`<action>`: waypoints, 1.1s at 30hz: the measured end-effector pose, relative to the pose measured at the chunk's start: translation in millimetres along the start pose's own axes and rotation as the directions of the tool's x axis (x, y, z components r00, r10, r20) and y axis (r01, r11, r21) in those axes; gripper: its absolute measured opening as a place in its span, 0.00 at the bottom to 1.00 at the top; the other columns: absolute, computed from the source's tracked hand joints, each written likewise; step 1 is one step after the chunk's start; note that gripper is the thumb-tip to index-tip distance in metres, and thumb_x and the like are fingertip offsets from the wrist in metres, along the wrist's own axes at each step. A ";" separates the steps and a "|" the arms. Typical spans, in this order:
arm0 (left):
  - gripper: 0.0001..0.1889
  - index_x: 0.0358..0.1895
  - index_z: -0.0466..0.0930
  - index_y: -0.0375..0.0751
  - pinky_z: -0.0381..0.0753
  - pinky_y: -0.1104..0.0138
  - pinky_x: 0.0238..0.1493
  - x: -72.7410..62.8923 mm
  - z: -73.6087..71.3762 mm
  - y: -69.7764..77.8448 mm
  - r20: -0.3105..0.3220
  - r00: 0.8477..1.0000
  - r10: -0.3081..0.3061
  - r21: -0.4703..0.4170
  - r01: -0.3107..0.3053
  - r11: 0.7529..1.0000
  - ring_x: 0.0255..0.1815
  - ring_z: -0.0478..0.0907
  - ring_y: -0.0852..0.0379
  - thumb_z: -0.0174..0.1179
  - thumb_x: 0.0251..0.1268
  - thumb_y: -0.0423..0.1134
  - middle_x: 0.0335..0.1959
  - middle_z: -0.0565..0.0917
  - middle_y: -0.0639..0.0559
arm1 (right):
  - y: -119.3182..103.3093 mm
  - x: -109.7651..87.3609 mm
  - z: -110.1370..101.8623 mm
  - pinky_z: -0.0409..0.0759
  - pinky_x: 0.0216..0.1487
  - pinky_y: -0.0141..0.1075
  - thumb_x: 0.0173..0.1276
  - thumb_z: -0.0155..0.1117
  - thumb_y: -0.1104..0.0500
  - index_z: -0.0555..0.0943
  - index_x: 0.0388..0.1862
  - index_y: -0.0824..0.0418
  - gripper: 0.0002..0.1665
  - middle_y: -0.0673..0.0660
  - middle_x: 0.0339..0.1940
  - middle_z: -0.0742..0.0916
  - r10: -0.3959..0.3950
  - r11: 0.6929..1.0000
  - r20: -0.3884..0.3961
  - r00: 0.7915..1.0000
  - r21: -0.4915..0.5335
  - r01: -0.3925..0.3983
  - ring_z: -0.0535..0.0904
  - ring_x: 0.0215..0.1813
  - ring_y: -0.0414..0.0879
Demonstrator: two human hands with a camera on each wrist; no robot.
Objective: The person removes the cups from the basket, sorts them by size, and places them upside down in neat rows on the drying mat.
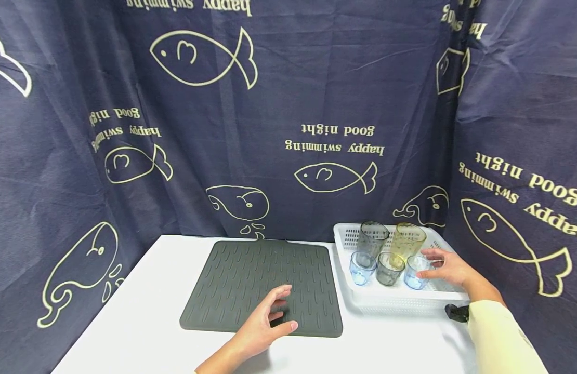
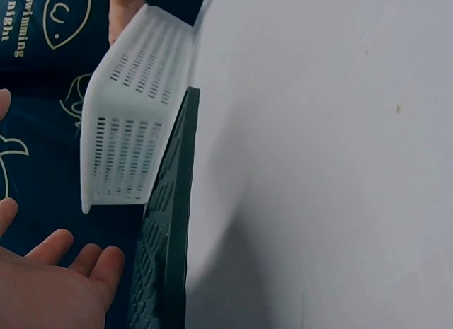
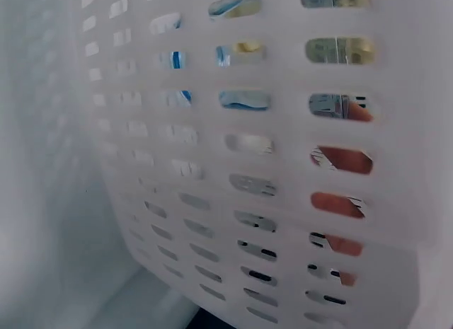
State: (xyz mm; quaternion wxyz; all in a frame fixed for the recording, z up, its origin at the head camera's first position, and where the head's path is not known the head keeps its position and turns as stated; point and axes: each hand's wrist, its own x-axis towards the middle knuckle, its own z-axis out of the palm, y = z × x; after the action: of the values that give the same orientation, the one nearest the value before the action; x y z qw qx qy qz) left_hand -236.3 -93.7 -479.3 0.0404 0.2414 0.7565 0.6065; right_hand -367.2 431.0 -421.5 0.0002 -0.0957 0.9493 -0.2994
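Observation:
My right hand [image 1: 449,267] reaches into the white perforated basket [image 1: 405,295], holding a light blue glass [image 1: 414,265] between thumb and fingers at its right side. A second light blue glass [image 1: 362,272] and a small grey glass [image 1: 388,275] stand to its left. Behind them are a tall grey glass [image 1: 372,239] and a tall yellow glass [image 1: 405,241]. My left hand [image 1: 260,324] hovers over the front edge of the dark grey ridged mat [image 1: 265,280], fingers loosely bent, holding nothing. In the right wrist view, the basket wall [image 3: 396,81] mostly hides the hand.
A white table [image 1: 148,306] carries the mat and, to its right, the basket. Navy curtains [image 1: 279,104] with fish prints hang behind and at both sides. The basket's right end stands near the right curtain.

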 end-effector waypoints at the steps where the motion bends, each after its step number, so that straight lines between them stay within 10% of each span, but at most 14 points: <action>1: 0.37 0.77 0.60 0.53 0.71 0.43 0.72 0.3 0.1 -0.2 0.005 1.000 0.001 -0.008 -0.001 1.000 0.75 0.64 0.33 0.68 0.68 0.41 0.76 0.66 0.43 | 1.3 0.7 0.3 0.80 0.60 0.60 0.56 0.82 0.51 0.69 0.69 0.76 0.50 0.83 0.64 0.76 -0.001 1.000 0.000 1.000 -0.001 0.001 0.76 0.62 0.77; 12: 0.39 0.76 0.62 0.50 0.71 0.45 0.73 7.7 -0.1 -3.1 0.038 0.999 0.016 -0.058 -0.013 0.998 0.74 0.63 0.33 0.71 0.65 0.38 0.76 0.66 0.43 | 10.1 6.2 3.0 0.82 0.45 0.33 0.56 0.81 0.57 0.67 0.66 0.82 0.48 0.80 0.57 0.81 -0.024 0.999 0.038 0.999 0.046 0.023 0.83 0.56 0.69; 24: 0.38 0.76 0.62 0.52 0.73 0.49 0.72 15.5 0.3 -7.2 0.045 0.999 0.017 -0.075 -0.014 0.997 0.73 0.65 0.34 0.71 0.65 0.37 0.75 0.67 0.42 | 7.2 8.6 3.8 0.87 0.50 0.48 0.58 0.80 0.59 0.60 0.68 0.86 0.52 0.84 0.59 0.78 0.061 0.994 0.092 0.994 0.083 -0.069 0.82 0.56 0.70; 33: 0.39 0.76 0.63 0.52 0.75 0.51 0.71 16.5 1.9 -8.2 0.039 0.999 0.006 -0.072 -0.004 0.997 0.71 0.68 0.34 0.72 0.64 0.39 0.73 0.68 0.41 | 9.4 11.7 6.2 0.85 0.48 0.37 0.56 0.81 0.58 0.65 0.63 0.88 0.49 0.81 0.56 0.81 0.010 0.999 0.089 0.996 0.044 -0.014 0.84 0.55 0.69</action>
State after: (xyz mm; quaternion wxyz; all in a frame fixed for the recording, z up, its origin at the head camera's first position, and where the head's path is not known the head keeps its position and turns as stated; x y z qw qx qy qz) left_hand -252.7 -86.4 -483.7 0.0623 0.2533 0.7325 0.6288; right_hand -380.1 432.9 -431.3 0.0462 -0.1032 0.9420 -0.3161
